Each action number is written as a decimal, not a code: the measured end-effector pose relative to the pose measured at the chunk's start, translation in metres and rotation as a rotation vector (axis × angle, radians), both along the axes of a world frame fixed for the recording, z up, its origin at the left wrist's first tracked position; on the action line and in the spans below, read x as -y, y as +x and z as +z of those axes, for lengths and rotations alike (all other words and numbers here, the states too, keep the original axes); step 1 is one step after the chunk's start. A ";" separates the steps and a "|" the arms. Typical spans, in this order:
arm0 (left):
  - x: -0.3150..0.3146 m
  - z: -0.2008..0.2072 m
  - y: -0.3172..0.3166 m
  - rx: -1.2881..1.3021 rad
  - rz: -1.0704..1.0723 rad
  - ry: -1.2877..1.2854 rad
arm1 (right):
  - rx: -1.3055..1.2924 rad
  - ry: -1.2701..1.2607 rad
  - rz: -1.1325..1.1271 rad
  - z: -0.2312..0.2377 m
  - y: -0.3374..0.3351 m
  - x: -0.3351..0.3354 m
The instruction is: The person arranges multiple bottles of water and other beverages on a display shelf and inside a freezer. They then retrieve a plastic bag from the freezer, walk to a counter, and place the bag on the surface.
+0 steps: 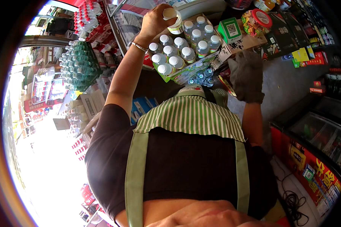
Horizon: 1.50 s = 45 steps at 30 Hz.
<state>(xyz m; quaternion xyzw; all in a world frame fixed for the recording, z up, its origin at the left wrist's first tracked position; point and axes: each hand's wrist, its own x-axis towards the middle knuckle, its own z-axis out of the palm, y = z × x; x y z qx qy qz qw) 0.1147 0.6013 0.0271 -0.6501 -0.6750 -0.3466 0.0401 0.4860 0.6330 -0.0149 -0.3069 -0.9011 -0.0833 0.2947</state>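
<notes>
My bare left hand [154, 23], with a bracelet at the wrist, is closed round a pale-lidded white container [175, 25]. It holds this at the back left corner of a carton of clear bottles [188, 55] with white caps, packed upright in rows. On my right hand [247, 73] is a dark grey glove. That hand hangs just in front of a light brown box [235, 46], right of the bottles; its fingers are largely hidden, so I cannot tell whether they grip anything. Several blue-capped bottles [203, 78] lie below the carton's front side.
Behind the brown box stand a green code sign [230, 30] and a candy jar [257, 22] with a red lid. Dark cartons [282, 36] sit farther right. Stacked green bottles [79, 66] rise at the left. A glass-topped freezer [314, 132] and coiled cable [294, 204] are at the right.
</notes>
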 end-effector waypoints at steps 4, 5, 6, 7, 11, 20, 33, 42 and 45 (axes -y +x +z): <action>-0.022 -0.056 -0.019 0.031 0.035 -0.210 | -0.077 -0.402 -0.114 -0.024 0.034 0.010; -0.025 -0.067 -0.020 0.054 0.041 -0.272 | -0.035 -0.445 -0.142 -0.024 0.041 0.011; -0.029 -0.080 -0.024 0.055 0.057 -0.301 | 0.009 -0.488 -0.168 -0.024 0.046 0.012; -0.031 -0.093 -0.027 0.039 0.065 -0.374 | 0.125 -0.488 -0.192 -0.002 0.044 0.017; -0.039 -0.121 -0.022 -0.012 0.128 -0.617 | 0.691 -0.018 -0.416 0.023 0.037 0.034; -0.051 -0.162 0.000 -0.276 0.186 -0.536 | 0.298 -0.153 -0.361 0.010 0.069 0.021; -0.045 -0.169 0.078 -0.149 -0.348 -0.560 | -0.126 -0.286 0.087 0.017 0.005 0.001; -0.026 -0.085 0.099 0.133 -0.171 -0.393 | -0.236 -0.322 0.182 -0.024 -0.049 0.007; -0.008 -0.014 0.121 0.283 -0.230 -0.381 | -0.404 -0.230 0.151 -0.015 -0.088 0.006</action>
